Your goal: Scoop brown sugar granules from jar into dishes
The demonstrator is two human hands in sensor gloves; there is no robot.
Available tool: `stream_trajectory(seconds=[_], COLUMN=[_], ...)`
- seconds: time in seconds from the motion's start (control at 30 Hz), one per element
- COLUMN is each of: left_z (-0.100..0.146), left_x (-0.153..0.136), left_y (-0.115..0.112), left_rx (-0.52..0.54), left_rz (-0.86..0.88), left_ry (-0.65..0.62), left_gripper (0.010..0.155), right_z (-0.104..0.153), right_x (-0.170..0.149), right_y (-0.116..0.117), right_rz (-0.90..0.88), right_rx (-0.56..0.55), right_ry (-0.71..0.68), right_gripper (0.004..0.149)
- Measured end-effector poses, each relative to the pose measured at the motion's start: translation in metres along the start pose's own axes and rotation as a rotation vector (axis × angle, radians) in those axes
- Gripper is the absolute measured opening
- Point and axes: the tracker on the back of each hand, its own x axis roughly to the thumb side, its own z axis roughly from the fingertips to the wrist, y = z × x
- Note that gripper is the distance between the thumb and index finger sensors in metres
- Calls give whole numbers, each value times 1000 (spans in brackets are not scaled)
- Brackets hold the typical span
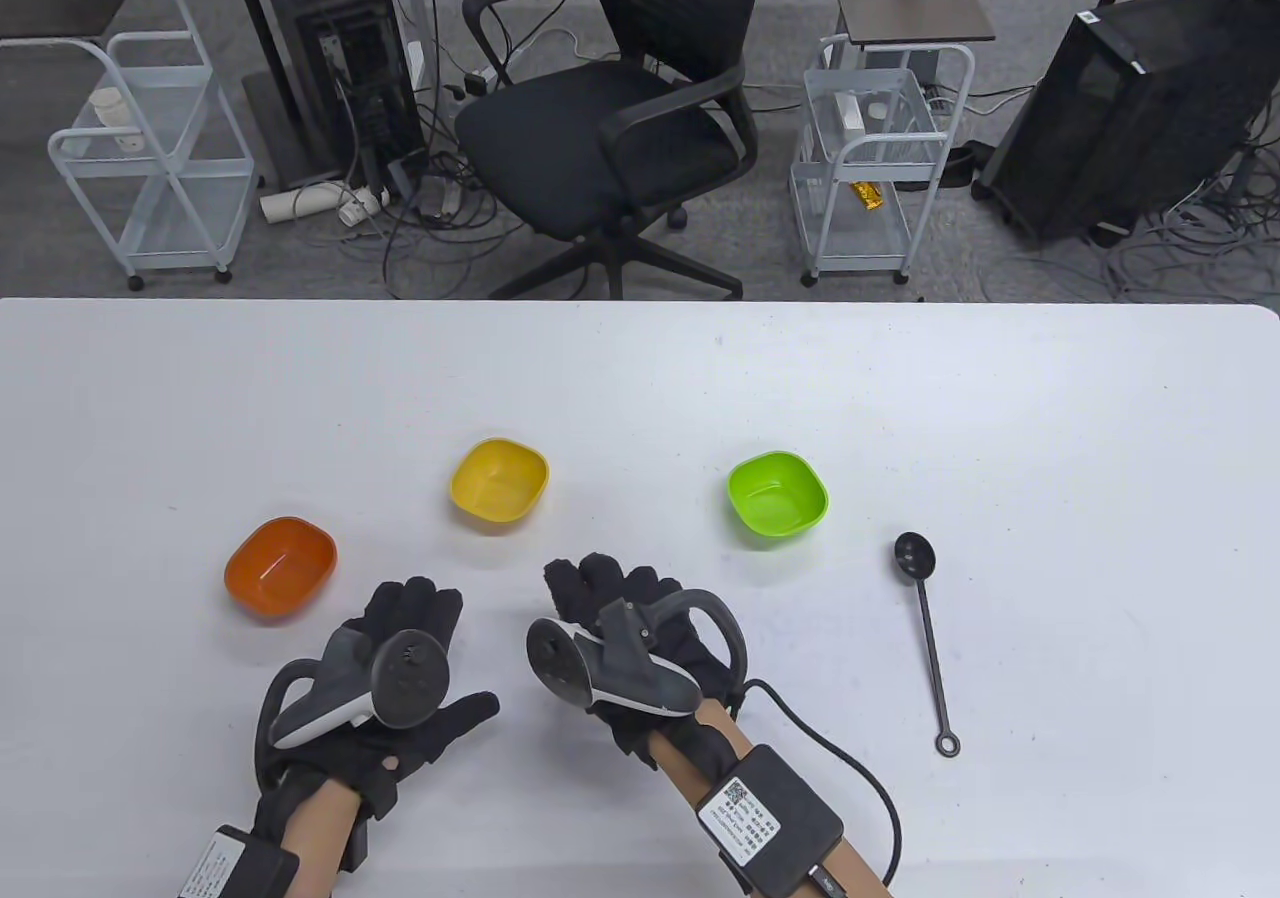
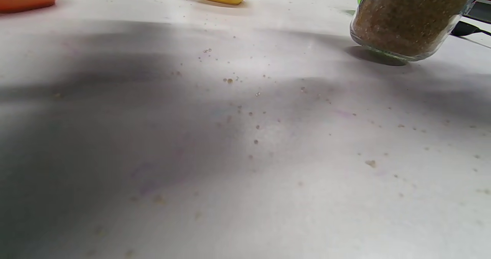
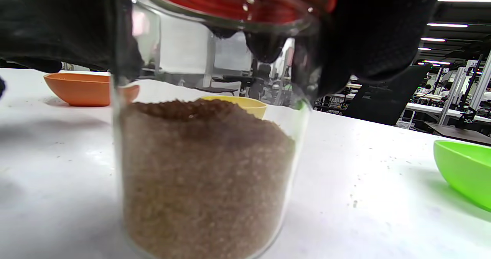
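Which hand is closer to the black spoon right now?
Right. The right hand is just left of the spoon, wrapped around the jar; the left hand is farther left.

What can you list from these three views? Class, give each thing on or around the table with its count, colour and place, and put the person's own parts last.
Table: one, white, scattered with brown granules.
Jar: one, clear glass, red lid, part full of brown sugar, under the right hand.
Orange dish: one, left.
Yellow dish: one, middle.
Green dish: one, right of centre.
Spoon: one, black, lying right of the green dish.
Office chair: one, black, behind the table.
Wire carts: two, white, on the floor.
Left hand: black glove, apart from the jar.
Right hand: black glove, fingers around the jar's top.
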Motion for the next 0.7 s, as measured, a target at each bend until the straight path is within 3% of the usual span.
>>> stream_trajectory(seconds=[0.53, 0.7], left_z=[-4, -8], left_x=[4, 9], left_y=[-4, -3], left_rx=[-26, -12], left_rz=[13, 24], left_ry=[-37, -53], left_gripper=[104, 105], right_z=[-1, -3], right_x=[4, 5], right_y=[7, 5], right_rz=[13, 30], right_rx=[27, 106], right_ry=[8, 11], right_gripper=[82, 85])
